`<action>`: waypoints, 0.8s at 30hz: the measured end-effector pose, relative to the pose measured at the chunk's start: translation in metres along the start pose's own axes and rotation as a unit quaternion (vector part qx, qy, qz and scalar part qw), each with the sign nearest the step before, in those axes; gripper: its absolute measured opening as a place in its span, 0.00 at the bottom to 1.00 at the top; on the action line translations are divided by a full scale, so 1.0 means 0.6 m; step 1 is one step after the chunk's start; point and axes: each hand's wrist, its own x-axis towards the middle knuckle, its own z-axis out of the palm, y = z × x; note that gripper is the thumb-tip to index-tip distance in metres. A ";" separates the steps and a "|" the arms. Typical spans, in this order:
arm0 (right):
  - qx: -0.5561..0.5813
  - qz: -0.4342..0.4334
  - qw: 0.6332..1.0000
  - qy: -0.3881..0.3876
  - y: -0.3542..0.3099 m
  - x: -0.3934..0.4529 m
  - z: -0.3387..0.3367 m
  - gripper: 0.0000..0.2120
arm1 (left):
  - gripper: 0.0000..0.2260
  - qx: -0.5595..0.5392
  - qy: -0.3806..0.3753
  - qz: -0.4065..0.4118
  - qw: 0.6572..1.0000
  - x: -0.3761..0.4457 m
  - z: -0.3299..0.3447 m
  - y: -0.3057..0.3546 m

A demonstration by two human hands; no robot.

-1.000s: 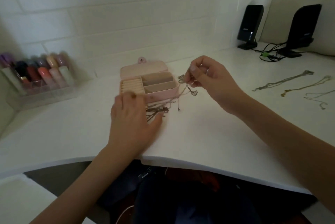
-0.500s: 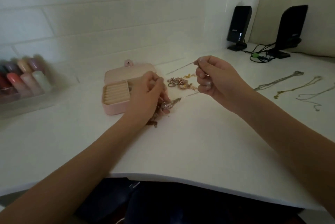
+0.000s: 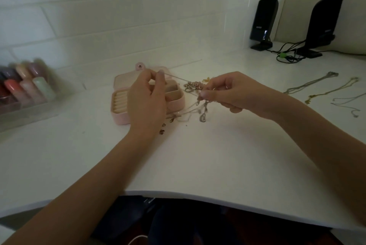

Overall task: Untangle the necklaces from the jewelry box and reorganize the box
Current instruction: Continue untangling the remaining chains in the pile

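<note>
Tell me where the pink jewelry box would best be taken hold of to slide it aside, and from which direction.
Probably by the two short end walls of the pink jewelry box, coming down from above. Its lid lies flat open behind it, blocking a grasp from the back; the left hand hovers over its middle and the tangled necklaces crowd its right front, so the left end is freest.

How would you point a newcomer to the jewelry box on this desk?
Start at the white desk and look toward its back, left of centre, just in front of the tiled wall. The jewelry box sits there behind the left hand. It is the only pink item, its lid open, with ridged cream ring rolls inside.
</note>
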 end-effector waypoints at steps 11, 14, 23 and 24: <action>0.028 -0.008 1.000 0.005 0.002 -0.003 -0.002 0.11 | 0.23 -0.350 -0.170 -0.299 0.872 0.000 -0.008 0.045; 0.107 -0.009 0.994 0.015 -0.005 -0.008 -0.005 0.14 | 0.29 -0.314 -0.208 -0.292 0.879 0.004 -0.013 0.039; 0.155 -0.010 0.987 0.031 -0.021 -0.013 -0.001 0.18 | 0.45 -0.251 -0.248 -0.250 0.902 0.000 -0.010 0.038; 0.139 -0.009 0.990 0.030 -0.022 -0.014 0.002 0.19 | 0.45 -0.276 -0.249 -0.253 0.893 0.001 -0.009 0.038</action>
